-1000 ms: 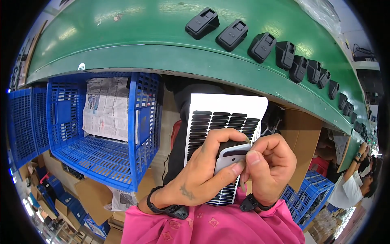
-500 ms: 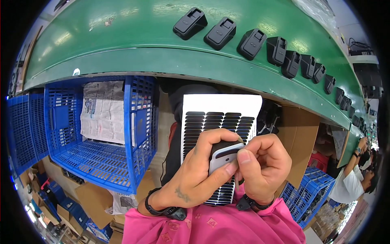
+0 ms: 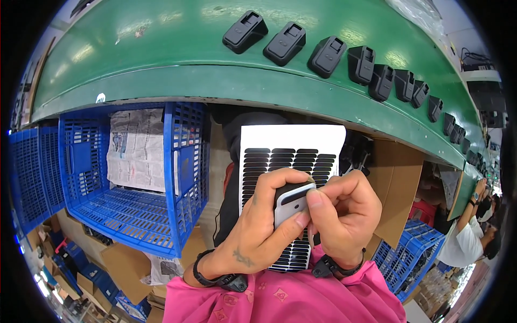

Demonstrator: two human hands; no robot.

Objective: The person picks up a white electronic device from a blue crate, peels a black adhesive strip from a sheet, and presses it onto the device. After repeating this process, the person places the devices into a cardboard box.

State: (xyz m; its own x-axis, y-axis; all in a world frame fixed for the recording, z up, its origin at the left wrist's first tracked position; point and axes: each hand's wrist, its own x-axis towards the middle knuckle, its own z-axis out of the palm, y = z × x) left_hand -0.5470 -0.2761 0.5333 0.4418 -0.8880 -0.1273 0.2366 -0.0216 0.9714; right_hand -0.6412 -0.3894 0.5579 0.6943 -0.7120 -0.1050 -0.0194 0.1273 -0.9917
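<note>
My left hand [image 3: 258, 231] is wrapped round a small rounded device [image 3: 288, 211] with a black body and a pale grey face. A dark narrow strip [image 3: 292, 195] lies across the upper end of that face, near a small dark dot. My right hand [image 3: 347, 218] has its thumb and fingers pinched together at the device's right edge. Whatever sits between those fingertips is hidden. Beneath both hands, on my lap, rests a white sheet [image 3: 293, 137] carrying rows of black oblong stickers, some spots bare.
Black moulded housings [image 3: 284, 43] stand in a row along the green bench [image 3: 161, 43] ahead. An open blue crate [image 3: 172, 183] with newspaper is at left. Cardboard [image 3: 396, 183] and another blue crate [image 3: 409, 247] are at right, where a person in a white sleeve [image 3: 463, 242] sits.
Both hands and the device have shifted slightly left and up. The device's face has turned a little, and the right thumb now covers more of its right edge.
</note>
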